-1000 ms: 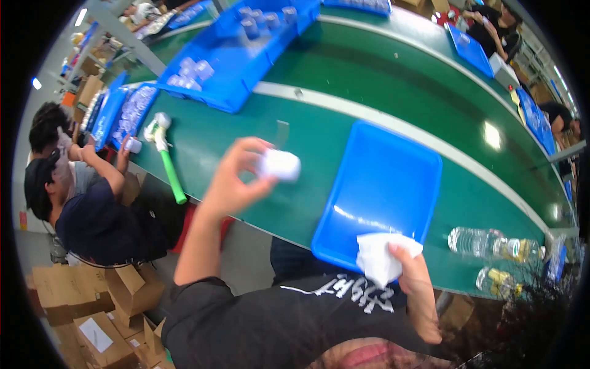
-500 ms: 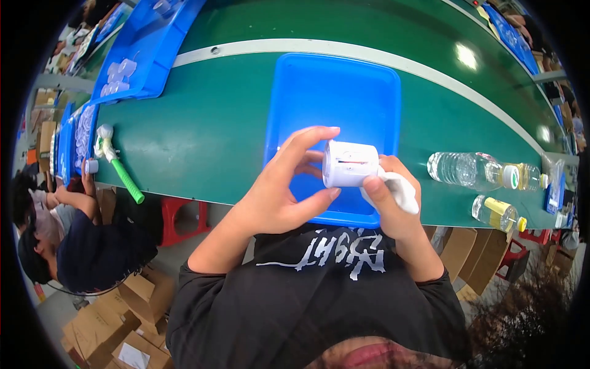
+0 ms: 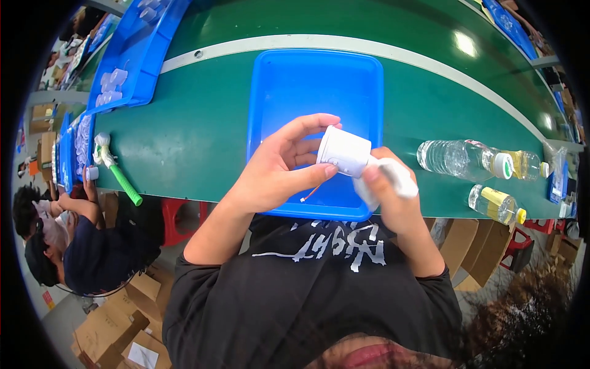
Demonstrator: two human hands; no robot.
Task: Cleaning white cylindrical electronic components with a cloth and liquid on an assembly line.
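Above a blue tray (image 3: 314, 213), my left hand (image 3: 283, 161) grips a white cylindrical plastic housing (image 3: 348, 149) between thumb and fingers. The housing lies tilted on its side, its rimmed end toward my left palm. A thin wire with a small white connector (image 3: 304, 198) dangles below it. My right hand (image 3: 396, 197) pinches a white cloth (image 3: 398, 177) at the housing's right end; part of the cloth is blurred. Whether the right fingers also touch the housing cannot be made out.
At right stand apart a clear bottle (image 3: 458, 158) and a yellow-capped bottle (image 3: 495, 204), both lying down. A green-handled tool (image 3: 125, 183) rests at left, near a blue bin (image 3: 138, 58) of white cups. A co-worker (image 3: 92, 240) sits at far left by cardboard boxes (image 3: 110, 323).
My left hand has closed on the housing, which has turned so its slotted side no longer shows. The wire now hangs in sight. The cloth has shifted with my right hand.
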